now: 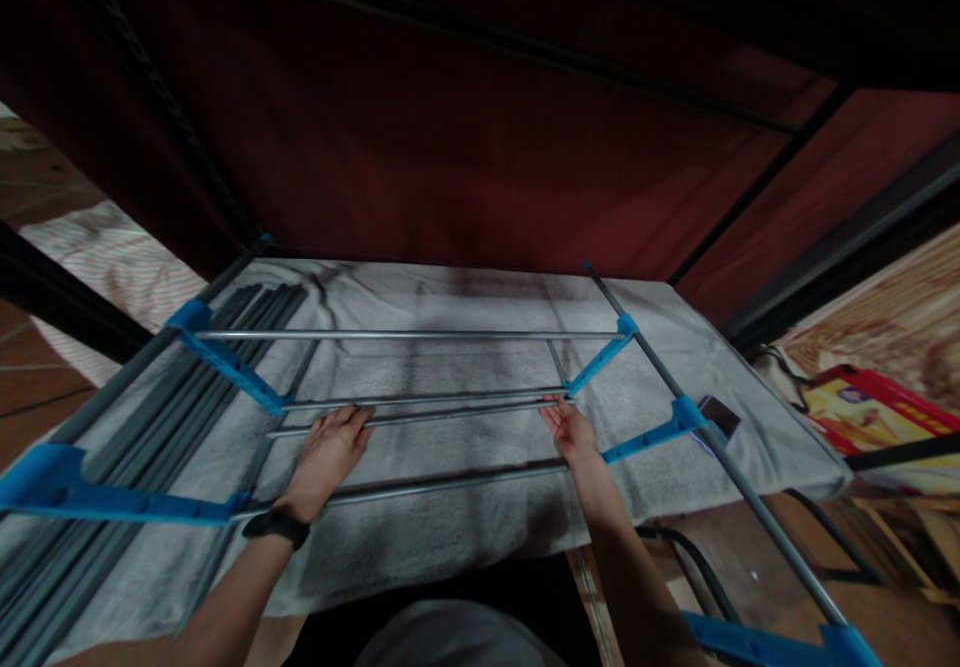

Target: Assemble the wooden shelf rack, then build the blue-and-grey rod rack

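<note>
A frame of grey metal tubes joined by blue plastic brackets (236, 372) stands over a cloth-covered surface. My left hand (334, 452), with a dark band at the wrist, has its fingers curled over a thin metal tube (450, 414) near its left end. That tube's left tip sticks out past my hand and looks unattached. At its right end my right hand (576, 435), palm turned up, grips the same tube with the fingertips, just below a right-hand blue bracket (600, 365). Another crossbar (450, 484) passes in front, nearer my body.
Several loose grey tubes (161, 427) lie side by side on the light cloth (480, 297) at the left. A phone-like dark object (718, 415) rests beyond the right upright. A red and yellow box (877, 417) is farther right. Dark red fabric (465, 167) hangs behind.
</note>
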A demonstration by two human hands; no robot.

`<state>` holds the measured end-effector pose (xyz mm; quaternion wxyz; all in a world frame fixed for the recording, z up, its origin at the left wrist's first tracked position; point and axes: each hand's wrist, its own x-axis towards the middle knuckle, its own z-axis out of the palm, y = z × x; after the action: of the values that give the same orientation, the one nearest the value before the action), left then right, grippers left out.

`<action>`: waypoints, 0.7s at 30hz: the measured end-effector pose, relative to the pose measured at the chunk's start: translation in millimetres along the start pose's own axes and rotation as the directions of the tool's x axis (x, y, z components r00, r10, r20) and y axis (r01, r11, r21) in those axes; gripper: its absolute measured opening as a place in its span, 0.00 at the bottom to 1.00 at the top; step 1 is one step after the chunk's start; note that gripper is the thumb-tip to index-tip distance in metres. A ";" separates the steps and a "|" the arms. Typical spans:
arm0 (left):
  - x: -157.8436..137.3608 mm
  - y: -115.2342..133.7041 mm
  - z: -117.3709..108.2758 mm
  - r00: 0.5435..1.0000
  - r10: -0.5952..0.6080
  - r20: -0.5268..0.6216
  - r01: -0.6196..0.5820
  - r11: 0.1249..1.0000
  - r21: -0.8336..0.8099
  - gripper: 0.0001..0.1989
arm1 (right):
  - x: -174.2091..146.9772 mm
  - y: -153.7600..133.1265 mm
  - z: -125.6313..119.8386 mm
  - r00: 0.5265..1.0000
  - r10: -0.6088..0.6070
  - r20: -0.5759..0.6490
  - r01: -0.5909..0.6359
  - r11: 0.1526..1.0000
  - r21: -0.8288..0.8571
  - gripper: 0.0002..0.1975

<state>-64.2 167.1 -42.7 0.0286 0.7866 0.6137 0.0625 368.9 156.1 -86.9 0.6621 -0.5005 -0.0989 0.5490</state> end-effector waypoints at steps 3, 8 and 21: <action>0.1 -4.1 5.1 1.000 0.027 -0.007 -0.028 0.999 -0.034 0.17 | 1.6 1.2 1.0 1.000 -0.021 -0.010 0.021 1.000 0.007 0.06; 0.9 -8.3 15.0 0.998 0.052 -0.035 -0.053 0.998 -0.027 0.17 | 2.0 2.1 0.1 1.000 -0.026 0.000 0.026 1.000 0.010 0.05; -10.7 14.7 -11.5 0.995 0.085 -0.043 -0.082 0.994 0.068 0.15 | 11.1 9.8 -18.9 1.000 -0.013 -0.014 0.012 0.998 -0.057 0.04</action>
<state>-54.2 152.8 -30.3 -0.0141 0.8103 0.5827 0.0614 379.8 153.7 -108.1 0.6516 -0.5226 -0.1129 0.5382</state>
